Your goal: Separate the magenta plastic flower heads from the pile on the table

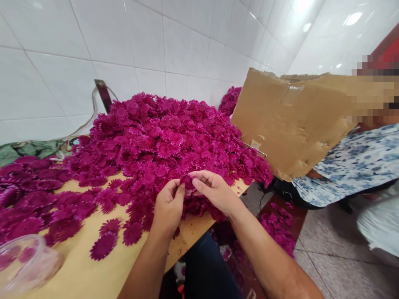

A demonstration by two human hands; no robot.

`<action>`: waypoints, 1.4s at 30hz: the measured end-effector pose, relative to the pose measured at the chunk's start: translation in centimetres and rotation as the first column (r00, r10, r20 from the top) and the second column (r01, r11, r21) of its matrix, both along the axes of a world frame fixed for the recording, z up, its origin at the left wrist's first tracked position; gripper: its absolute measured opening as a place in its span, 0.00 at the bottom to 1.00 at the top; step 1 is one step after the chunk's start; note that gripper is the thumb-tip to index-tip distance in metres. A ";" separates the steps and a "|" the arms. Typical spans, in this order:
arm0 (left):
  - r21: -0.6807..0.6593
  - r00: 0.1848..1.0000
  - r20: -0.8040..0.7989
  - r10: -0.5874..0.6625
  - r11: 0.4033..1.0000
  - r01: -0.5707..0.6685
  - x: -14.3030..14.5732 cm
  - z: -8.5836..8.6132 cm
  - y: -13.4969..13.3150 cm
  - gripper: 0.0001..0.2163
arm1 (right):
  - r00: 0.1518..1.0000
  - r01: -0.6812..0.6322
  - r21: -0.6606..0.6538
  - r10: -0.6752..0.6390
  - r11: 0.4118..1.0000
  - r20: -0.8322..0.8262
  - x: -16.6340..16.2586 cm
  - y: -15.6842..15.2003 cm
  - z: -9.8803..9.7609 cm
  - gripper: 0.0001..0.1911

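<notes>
Both my hands meet over the near edge of a large heap of magenta fabric flower pieces (168, 137) on a tan table (93, 270). My left hand (168, 205) and my right hand (212, 189) are closed, each pinching the same small magenta flower piece (188, 182) between thumb and fingers. Loose flower pieces (104, 245) lie scattered on the table to the left of my left forearm.
A clear plastic container (26, 261) stands at the table's near left corner. A torn cardboard sheet (299, 120) stands to the right, with another person in a blue-patterned garment (352, 166) behind it. More flower pieces (277, 228) lie on the floor. A white tiled wall (156, 41) backs the table.
</notes>
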State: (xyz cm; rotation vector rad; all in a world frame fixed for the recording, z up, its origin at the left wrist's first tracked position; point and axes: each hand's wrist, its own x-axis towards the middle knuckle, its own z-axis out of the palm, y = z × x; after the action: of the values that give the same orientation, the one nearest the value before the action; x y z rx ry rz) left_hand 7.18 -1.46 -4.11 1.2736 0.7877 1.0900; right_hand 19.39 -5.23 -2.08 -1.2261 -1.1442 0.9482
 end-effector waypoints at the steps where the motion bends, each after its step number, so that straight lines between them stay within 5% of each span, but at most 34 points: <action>1: -0.002 1.000 -0.020 -0.010 1.000 0.010 0.0 -0.2 0.0 0.12 | 0.998 -0.059 -0.003 0.059 0.998 -0.010 -0.2 -0.2 0.2 0.16; 5: 0.048 0.995 -0.101 -0.006 0.999 0.011 -0.2 -0.6 -0.1 0.10 | 0.993 -0.091 0.039 0.088 0.995 0.082 -0.4 -0.6 0.7 0.12; 8: 0.148 0.980 -0.197 0.012 0.989 0.018 -0.3 -0.5 -0.4 0.10 | 0.974 0.014 0.076 -0.030 0.997 0.224 -0.3 -0.2 0.1 0.04; 12: 0.291 0.923 -0.354 0.151 0.956 -0.044 -0.8 -0.2 -0.6 0.10 | 0.873 0.242 0.103 -0.263 0.965 0.412 0.4 0.4 -1.1 0.10; 15: 0.406 0.913 -0.333 0.234 0.910 -0.086 -0.9 0.1 -0.4 0.09 | 0.810 0.287 0.105 -0.299 0.952 0.505 0.7 0.6 -1.5 0.13; 21: 0.620 0.918 -0.323 0.231 0.785 0.021 0.5 0.5 -0.1 0.11 | 0.842 0.307 0.114 -0.326 0.945 0.429 0.4 1.0 -1.0 0.20; 27: 0.551 0.872 -0.439 0.217 0.831 0.071 0.9 0.3 0.5 0.08 | 0.942 0.164 -0.018 -0.151 0.986 0.300 0.3 0.6 -1.6 0.22; 33: 0.468 0.776 -0.609 0.166 0.864 0.183 0.4 0.4 0.9 0.11 | 0.889 0.165 0.051 -0.171 0.985 0.425 -0.6 -0.2 -2.2 0.17; 37: 0.478 0.833 -0.494 0.250 0.878 0.020 0.4 0.6 0.8 0.08 | 0.897 0.141 0.064 -0.155 0.988 0.414 -1.2 -0.4 -2.0 0.14; 42: 0.301 0.944 -0.240 0.224 0.942 -0.147 1.1 0.3 0.6 0.06 | 0.920 0.144 0.125 -0.180 0.982 0.349 -2.2 -0.6 -1.4 0.13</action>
State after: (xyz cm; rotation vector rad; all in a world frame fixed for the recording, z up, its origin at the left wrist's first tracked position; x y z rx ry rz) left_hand 8.24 -0.86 -3.85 1.6379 1.0038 1.2268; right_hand 17.21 -5.79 -3.52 -1.4278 -1.3324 0.5474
